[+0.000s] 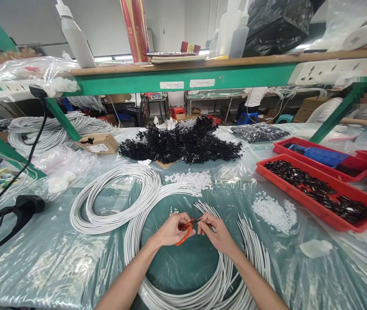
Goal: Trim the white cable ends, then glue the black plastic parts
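Note:
My left hand (174,229) is closed around a small pair of pliers or cutters with orange handles (186,232), its dark jaws pointing right. Close beside those jaws, my right hand (214,230) pinches what looks like a thin cable end; the fingers hide most of it. Both hands are above the inside of a big coil of light grey cables (134,232). Loose cable ends (249,232) from this coil fan out to the right of my right hand. Tiny white bits (174,210) lie on the table just behind my left hand.
A second cable coil (88,211) lies to the left. Behind are white pieces (196,178) and a heap of black-tipped leads (183,142). At right, a red tray (306,206) holds dark parts near a white pile (275,213). A green shelf beam (131,78) crosses above.

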Motion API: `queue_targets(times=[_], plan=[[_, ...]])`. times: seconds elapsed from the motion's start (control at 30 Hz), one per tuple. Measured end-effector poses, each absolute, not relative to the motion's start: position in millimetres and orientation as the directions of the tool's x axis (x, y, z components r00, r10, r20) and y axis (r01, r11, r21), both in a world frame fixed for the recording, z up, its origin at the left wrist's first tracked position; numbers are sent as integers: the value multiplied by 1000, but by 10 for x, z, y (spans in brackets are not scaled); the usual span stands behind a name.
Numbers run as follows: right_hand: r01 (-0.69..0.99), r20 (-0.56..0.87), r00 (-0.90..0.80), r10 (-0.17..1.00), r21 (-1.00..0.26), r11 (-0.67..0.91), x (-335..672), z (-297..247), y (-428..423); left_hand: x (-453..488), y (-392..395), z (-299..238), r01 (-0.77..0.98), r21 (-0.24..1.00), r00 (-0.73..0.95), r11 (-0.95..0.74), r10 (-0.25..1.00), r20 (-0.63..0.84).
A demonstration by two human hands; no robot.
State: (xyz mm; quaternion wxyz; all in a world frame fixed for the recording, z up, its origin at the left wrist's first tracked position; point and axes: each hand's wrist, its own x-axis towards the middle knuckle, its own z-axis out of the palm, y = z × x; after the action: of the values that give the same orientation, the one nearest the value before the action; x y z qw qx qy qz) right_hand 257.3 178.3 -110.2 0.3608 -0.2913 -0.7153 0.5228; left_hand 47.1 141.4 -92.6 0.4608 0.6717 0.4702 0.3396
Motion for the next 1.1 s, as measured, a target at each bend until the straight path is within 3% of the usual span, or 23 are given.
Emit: queue_targets(times=[0.13,0.3,0.77,1.1], plan=[[107,277,-516,811,-918,382,2577,-1106,1752,495,1394,-886,311,940,331,-143,943,34],[107,279,-533,799,-914,390,2586,-1136,1765,494,1382,-857,329,931,329,-161,943,47],[-70,105,-728,677,-994,79,2597,-1139,1850,409,1384,-878,367,888,409,-278,905,115],[-18,229,-621,749,-960,278,2576,-1100,1780,452,1344,-764,402,879,392,-256,916,88]])
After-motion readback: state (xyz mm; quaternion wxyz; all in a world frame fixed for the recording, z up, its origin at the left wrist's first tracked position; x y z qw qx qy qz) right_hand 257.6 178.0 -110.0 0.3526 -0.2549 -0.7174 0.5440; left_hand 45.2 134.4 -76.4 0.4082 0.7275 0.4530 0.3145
